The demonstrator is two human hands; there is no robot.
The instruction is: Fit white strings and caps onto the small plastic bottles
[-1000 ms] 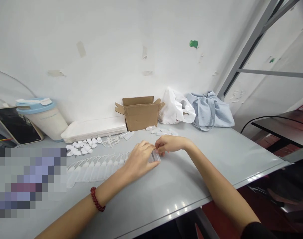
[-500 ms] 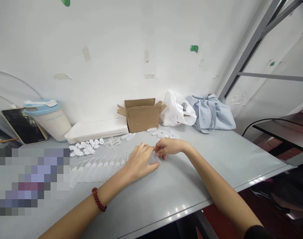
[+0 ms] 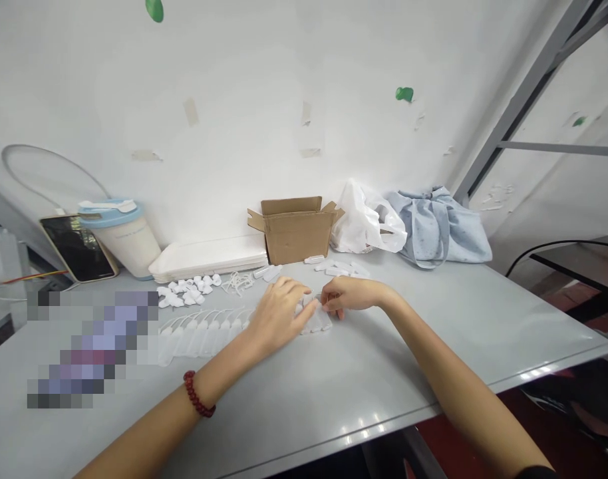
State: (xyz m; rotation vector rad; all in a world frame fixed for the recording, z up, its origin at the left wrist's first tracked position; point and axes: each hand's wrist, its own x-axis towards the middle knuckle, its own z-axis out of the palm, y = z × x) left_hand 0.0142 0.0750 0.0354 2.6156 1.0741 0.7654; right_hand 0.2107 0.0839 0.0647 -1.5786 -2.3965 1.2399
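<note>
A row of translucent white tube-like pieces with thin white loops lies across the table. Over its right part rests my left hand, palm down, fingers stretched and thumb apart, hiding some pieces. At the row's right end, my right hand has its fingers pinched by the top of the last translucent pieces; whatever is between the fingertips is hidden. Behind the row lie small white caps, a tangle of thin white cords and loose clear pieces.
Against the wall stand a phone, a blue-lidded cup, a stack of white trays, an open cardboard box, a white plastic bag and a light-blue cloth bag. A pixelated area covers the table's left.
My left thumb has lifted off the end piece, and more pieces now show between my hands. My right hand stays pinched by the row's end. The view has shifted slightly left.
</note>
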